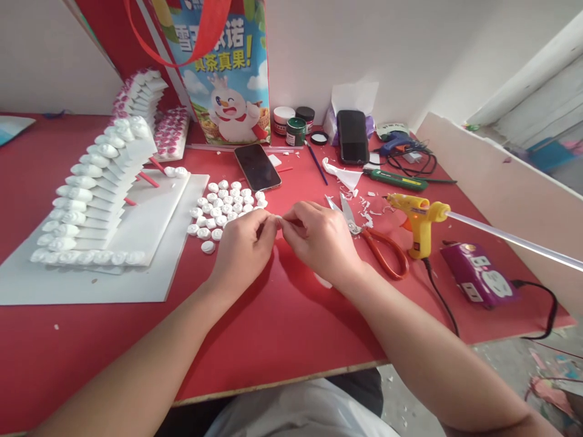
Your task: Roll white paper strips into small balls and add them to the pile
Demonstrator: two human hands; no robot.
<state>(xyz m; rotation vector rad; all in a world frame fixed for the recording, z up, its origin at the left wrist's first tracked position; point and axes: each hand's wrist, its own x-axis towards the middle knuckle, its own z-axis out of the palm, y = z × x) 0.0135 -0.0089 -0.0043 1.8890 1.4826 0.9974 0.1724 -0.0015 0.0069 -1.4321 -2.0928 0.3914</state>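
Observation:
My left hand (245, 244) and my right hand (319, 241) meet fingertip to fingertip above the red table, both closed in a pinch. A small white piece (278, 221) shows between the fingertips; most of it is hidden. Just left of my left hand lies a cluster of small white rosettes (217, 212), several of them partly behind the hand. Scissors (386, 252) with red handles lie spread beside my right hand. Farther left, a white stepped arch model (98, 200) edged with white rosettes stands on a white board (157, 276).
A yellow glue gun (421, 221) with a long glue stick stands at right, near a purple box (478, 273) with cables. Behind are a phone (258, 167), another dark phone (353, 137), paint jars (296, 131), a green-handled tool (396, 179) and a printed bag (228, 79). White scraps lie near the scissors.

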